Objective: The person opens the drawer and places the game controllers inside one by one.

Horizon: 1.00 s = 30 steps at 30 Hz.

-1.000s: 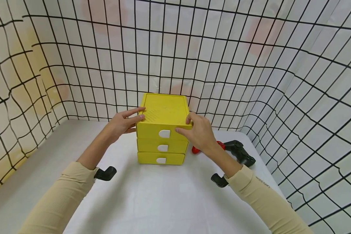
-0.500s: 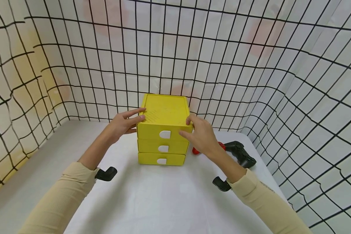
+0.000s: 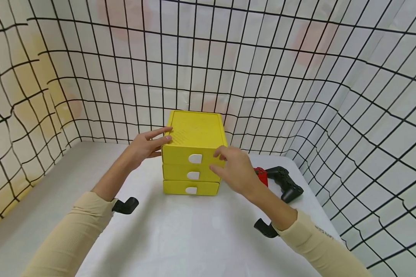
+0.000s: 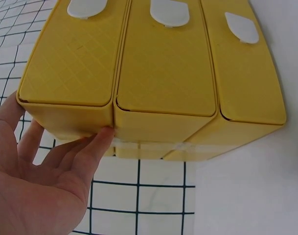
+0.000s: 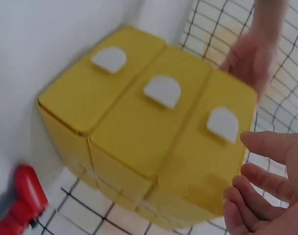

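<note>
A yellow three-drawer box (image 3: 190, 171) with white tab handles stands on the white table, and every drawer is closed. My left hand (image 3: 142, 148) rests on its upper left edge. Extended fingers lie over the top and against the side; in the left wrist view those fingers (image 4: 90, 156) touch the side wall. My right hand (image 3: 239, 169) hovers in front of the box's upper right corner, thumb and fingers apart, holding nothing. From the right wrist, its fingertips (image 5: 251, 139) appear close beside the top drawer's white handle (image 5: 223, 124).
On the table at right, behind my right forearm, lie a red game controller (image 3: 261, 176) and a black game controller (image 3: 285, 184). The red one is partly hidden. Black wire mesh (image 3: 201, 57) walls in the back and both sides.
My right hand has come off the box's upper right edge and moved down and towards me. The left hand and the box have stayed where they were.
</note>
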Each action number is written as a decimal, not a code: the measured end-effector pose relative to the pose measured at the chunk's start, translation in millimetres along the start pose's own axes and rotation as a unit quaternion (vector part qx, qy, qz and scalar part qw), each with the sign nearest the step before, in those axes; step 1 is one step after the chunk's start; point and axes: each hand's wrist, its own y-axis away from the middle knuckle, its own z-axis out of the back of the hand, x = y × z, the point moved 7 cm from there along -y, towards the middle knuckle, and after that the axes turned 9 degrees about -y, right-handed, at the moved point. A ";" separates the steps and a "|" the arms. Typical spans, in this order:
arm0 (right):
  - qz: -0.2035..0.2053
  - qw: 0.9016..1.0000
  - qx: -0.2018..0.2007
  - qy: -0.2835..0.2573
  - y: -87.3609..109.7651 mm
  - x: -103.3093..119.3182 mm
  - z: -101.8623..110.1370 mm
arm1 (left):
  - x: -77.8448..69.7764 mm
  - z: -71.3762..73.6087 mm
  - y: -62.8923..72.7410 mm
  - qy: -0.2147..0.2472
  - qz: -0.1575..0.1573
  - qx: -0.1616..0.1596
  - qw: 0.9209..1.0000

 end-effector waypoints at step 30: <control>-0.030 0.991 0.038 -0.124 0.8 -32.7 -72.5 | -0.3 -1.3 0.2 0.005 0.002 -0.003 1.000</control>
